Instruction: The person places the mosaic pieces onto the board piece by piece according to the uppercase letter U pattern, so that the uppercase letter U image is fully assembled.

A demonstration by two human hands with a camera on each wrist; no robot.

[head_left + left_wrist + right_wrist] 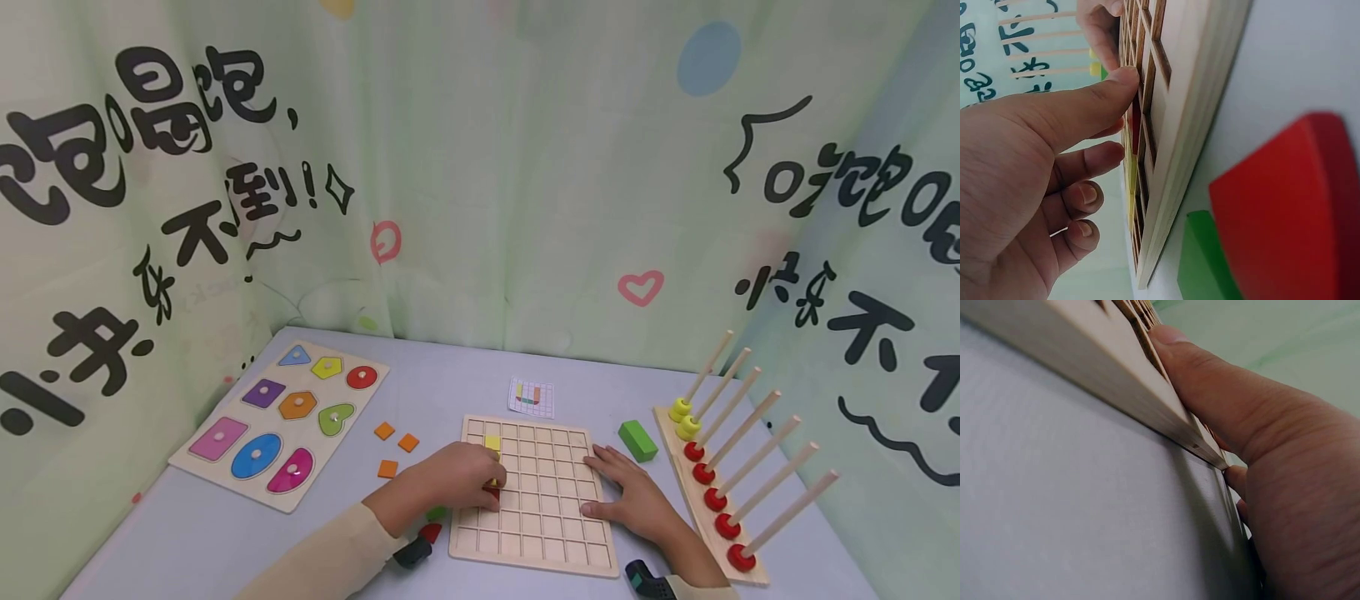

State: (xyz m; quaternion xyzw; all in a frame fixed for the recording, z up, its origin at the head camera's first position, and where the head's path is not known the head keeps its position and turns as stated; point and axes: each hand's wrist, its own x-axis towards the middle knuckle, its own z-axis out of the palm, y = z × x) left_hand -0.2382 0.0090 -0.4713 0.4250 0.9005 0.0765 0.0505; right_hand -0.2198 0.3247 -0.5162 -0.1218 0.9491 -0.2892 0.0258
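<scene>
A pale wooden grid board lies flat on the table. My left hand is over its left columns, thumb and forefinger pinching a red tile at the grid. Yellow tiles sit in the same column, one partly covered by the fingers. On the board's right edge rests my right hand, fingers extended; in the right wrist view its thumb lies on top of the rim. Left of the board are a loose red piece and a green piece, partly behind the left wrist in the head view.
Several orange squares lie left of the board. A shape puzzle stands farther left. Behind the board is a small pattern card. To the right are a green block and a peg rack with upright rods and rings.
</scene>
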